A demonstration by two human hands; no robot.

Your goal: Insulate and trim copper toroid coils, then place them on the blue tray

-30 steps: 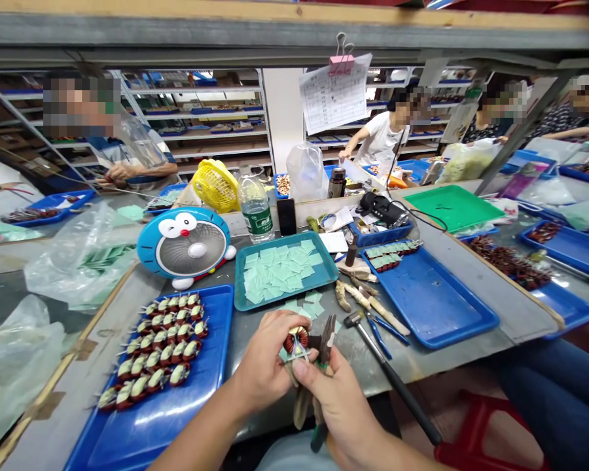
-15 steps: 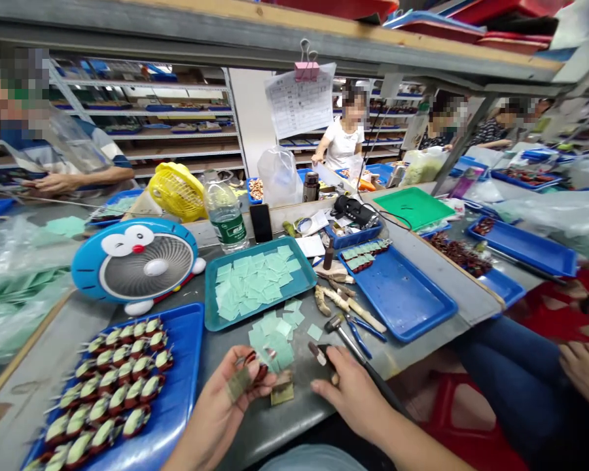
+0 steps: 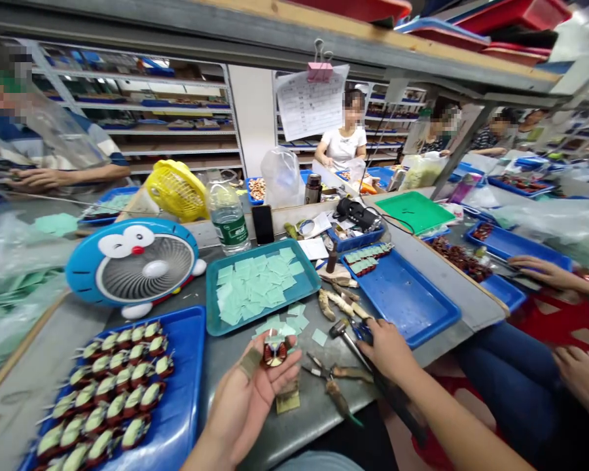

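Observation:
My left hand (image 3: 255, 386) is turned palm up, its fingers partly stretched, holding a small dark red and cream piece (image 3: 275, 351) with a pale green edge on top. A tan wrap is around its thumb. My right hand (image 3: 385, 347) is closed over blue-handled pliers (image 3: 362, 330), next to a hammer (image 3: 342, 332); its fingertips are partly hidden. Pliers with wrapped handles (image 3: 330, 374) lie with parted jaws between my hands. Loose pale green squares (image 3: 297, 318) lie beyond my left hand, and a small yellowish block (image 3: 288, 400) sits below it.
At left is a blue tray (image 3: 189, 392) with rows of dark red pieces topped in pale green. A teal tray (image 3: 213, 317) of green squares, a cartoon fan (image 3: 132, 265) and a water bottle (image 3: 230, 219) stand behind. Another blue tray (image 3: 412, 294) is at right. Co-workers sit around.
My right hand has moved right and away to the blue-handled pliers. The wrapped-handle pliers now lie on the table. My left hand has opened out, palm up, with the piece showing.

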